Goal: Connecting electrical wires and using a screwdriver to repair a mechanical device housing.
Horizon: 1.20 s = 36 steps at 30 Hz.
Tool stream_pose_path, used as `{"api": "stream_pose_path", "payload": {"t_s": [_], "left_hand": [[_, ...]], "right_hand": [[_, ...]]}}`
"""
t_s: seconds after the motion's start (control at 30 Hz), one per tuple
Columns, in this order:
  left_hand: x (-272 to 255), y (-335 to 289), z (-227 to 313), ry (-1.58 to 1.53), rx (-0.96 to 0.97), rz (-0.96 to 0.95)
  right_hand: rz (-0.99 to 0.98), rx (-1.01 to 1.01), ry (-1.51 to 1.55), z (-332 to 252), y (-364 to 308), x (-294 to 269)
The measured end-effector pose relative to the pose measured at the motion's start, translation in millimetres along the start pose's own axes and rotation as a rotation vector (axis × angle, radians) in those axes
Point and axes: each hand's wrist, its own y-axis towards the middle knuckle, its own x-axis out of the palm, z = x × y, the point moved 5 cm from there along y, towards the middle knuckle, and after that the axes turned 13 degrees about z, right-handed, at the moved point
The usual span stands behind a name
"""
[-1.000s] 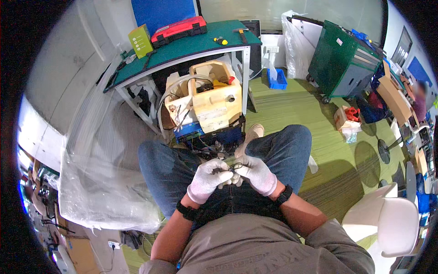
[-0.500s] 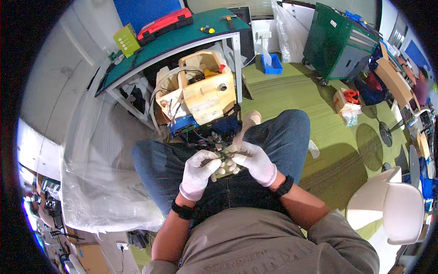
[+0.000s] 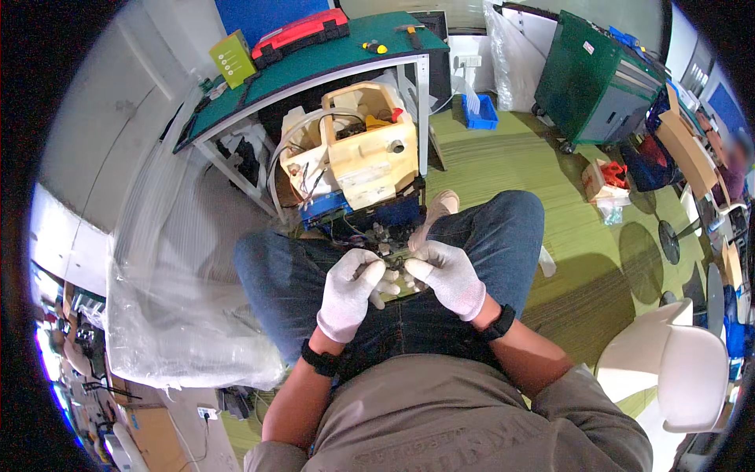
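In a white glove, my left hand [image 3: 350, 293] pinches one side of a small dark part [image 3: 395, 263] between my knees. My right hand [image 3: 451, 280], gloved as well, has its thumb and fingertips closed on the other side. The part is too small and too covered by fingers for me to tell its kind. Just beyond my hands stands a machine with a cream plastic tank body [image 3: 376, 177], a blue lower frame [image 3: 324, 209], a hose and loose wires. Metal pieces [image 3: 383, 234] show at its near lower end.
Behind the machine is a green-topped table [image 3: 307, 76] with a red toolbox [image 3: 303, 38], a hammer [image 3: 410, 33] and a yellow-black tool [image 3: 375, 48]. A blue bin [image 3: 480, 112] and a green tool cabinet [image 3: 595, 79] stand at far right. Plastic wrapping [image 3: 189, 338] lies left, a white chair [image 3: 684, 370] right.
The whole view has shifted slightly, so the surroundings sit further right. My hands stay together around the small dark part, with the left hand's fingers slightly repositioned.
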Motion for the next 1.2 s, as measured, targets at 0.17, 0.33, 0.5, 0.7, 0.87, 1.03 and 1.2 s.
{"api": "stream_pose_path", "payload": {"t_s": [0.17,0.33,0.5,0.7,0.87,1.03,1.2], "left_hand": [[-3,0,-1,-0.013,0.021,0.066],[-5,0,-2,0.013,0.149,0.168],[-5,-5,0,0.068,0.089,0.211],[-2,-5,5,0.064,0.16,0.288],[-16,-2,12,0.441,0.74,0.398],[-8,-9,14,0.12,0.202,0.273],[4,-6,5,0.168,0.17,0.165]], "right_hand": [[0.033,-0.036,-0.021,5,1,-6],[0.04,-0.004,0.02,1,-1,-7],[0.029,0.032,0.023,0,-1,-5],[0.037,-0.019,0.038,-2,-3,-9],[0.019,-0.058,0.006,-7,-5,0],[-0.066,0.104,0.021,3,2,-4],[-0.109,-0.057,0.076,-2,10,3]]}}
